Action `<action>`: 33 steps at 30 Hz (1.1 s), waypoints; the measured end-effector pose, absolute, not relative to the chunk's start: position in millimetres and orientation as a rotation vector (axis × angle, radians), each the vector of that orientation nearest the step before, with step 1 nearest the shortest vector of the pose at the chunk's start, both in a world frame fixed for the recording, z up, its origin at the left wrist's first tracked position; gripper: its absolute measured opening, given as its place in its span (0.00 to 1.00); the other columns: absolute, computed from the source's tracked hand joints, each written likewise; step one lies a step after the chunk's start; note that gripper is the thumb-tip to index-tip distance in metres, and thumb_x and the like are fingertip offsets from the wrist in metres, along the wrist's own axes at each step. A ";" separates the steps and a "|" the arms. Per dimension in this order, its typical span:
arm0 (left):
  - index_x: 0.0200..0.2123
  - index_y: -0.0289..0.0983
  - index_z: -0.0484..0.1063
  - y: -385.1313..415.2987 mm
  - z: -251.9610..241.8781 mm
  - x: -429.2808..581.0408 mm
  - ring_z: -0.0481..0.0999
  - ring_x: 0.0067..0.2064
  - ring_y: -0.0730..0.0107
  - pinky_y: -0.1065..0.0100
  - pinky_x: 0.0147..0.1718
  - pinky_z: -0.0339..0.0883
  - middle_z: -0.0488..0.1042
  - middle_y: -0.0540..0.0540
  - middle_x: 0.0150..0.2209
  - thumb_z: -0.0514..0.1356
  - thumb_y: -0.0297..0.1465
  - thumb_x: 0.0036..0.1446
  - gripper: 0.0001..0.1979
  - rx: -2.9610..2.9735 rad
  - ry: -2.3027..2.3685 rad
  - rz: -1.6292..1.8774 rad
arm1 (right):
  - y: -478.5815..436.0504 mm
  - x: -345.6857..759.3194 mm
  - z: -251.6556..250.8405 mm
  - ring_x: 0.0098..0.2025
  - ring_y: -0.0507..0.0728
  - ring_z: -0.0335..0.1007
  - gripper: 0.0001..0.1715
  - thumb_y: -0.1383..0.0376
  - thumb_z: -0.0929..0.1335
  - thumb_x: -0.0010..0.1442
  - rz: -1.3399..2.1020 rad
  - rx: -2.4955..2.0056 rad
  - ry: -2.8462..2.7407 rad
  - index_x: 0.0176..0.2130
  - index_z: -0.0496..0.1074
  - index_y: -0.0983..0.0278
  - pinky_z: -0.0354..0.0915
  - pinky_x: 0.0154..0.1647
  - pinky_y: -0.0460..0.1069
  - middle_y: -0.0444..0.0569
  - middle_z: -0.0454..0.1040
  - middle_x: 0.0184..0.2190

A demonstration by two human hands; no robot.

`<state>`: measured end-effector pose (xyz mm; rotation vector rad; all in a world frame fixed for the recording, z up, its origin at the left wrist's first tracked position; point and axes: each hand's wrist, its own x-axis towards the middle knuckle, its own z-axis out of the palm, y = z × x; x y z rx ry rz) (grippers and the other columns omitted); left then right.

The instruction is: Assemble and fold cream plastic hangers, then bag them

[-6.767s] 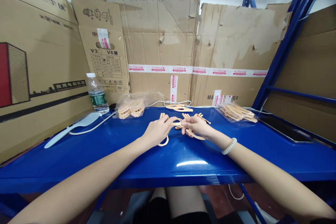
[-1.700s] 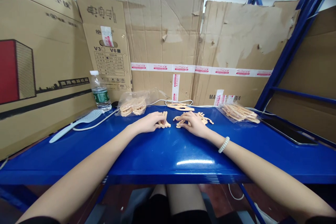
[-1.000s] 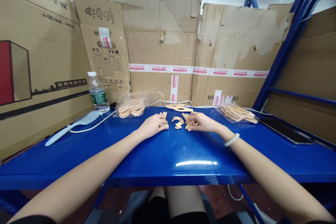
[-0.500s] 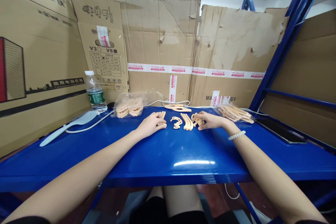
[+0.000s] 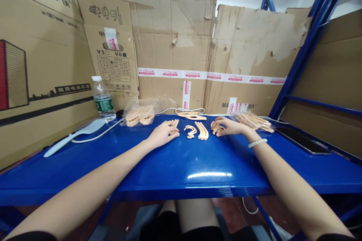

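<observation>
My left hand (image 5: 163,134) rests on the table with its fingers curled around a bundle of pale curved wooden strips (image 5: 175,122), whose tops show above the fingers. My right hand (image 5: 227,126) has its fingers bent down over a small group of hook-shaped wooden pieces (image 5: 216,128) and grips them against the tabletop. Between the hands lie two groups: hook-shaped wooden pieces (image 5: 191,132) on the left and long curved wooden strips (image 5: 201,131) side by side on the right. More flat wooden pieces (image 5: 191,115) lie behind them.
Plastic bags of wooden pieces stand on both sides, a left bag (image 5: 140,114) and a right bag (image 5: 253,121). A water bottle (image 5: 103,101), a pale blue hairbrush (image 5: 76,136) and a phone (image 5: 301,141) lie farther out on the blue table (image 5: 186,169). Cardboard (image 5: 172,45) walls the back; a white cable runs along it.
My right hand has slid a little to the right with the hook-shaped pieces, opening a gap beside the long strips. My left hand stays in place.
</observation>
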<state>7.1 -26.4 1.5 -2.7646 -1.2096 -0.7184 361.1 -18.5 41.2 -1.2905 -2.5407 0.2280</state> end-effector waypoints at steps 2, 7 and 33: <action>0.45 0.40 0.78 -26.8 0.7 7.3 0.71 0.46 0.59 0.62 0.48 0.66 0.73 0.43 0.42 0.57 0.39 0.63 0.14 -2.760 -1.210 -0.724 | -26.4 351.8 45.5 0.54 0.64 0.66 0.22 0.57 0.74 0.50 0.176 -1.247 -2.500 0.44 0.75 0.62 0.60 0.58 0.59 0.55 0.69 0.50; 0.45 0.39 0.78 -27.8 -1.1 7.9 0.71 0.46 0.59 0.61 0.48 0.66 0.72 0.42 0.42 0.57 0.38 0.63 0.14 -2.746 -1.210 -0.726 | -46.2 309.1 43.3 0.48 0.60 0.70 0.21 0.55 0.74 0.53 0.156 -1.058 -2.541 0.45 0.75 0.61 0.65 0.50 0.53 0.52 0.72 0.45; 0.44 0.39 0.78 -26.2 -0.7 7.0 0.71 0.47 0.59 0.61 0.48 0.66 0.73 0.42 0.42 0.57 0.38 0.62 0.14 -2.753 -1.203 -0.747 | -19.6 358.6 34.5 0.51 0.63 0.70 0.28 0.64 0.73 0.48 0.218 -1.361 -2.571 0.51 0.73 0.59 0.64 0.54 0.55 0.52 0.74 0.48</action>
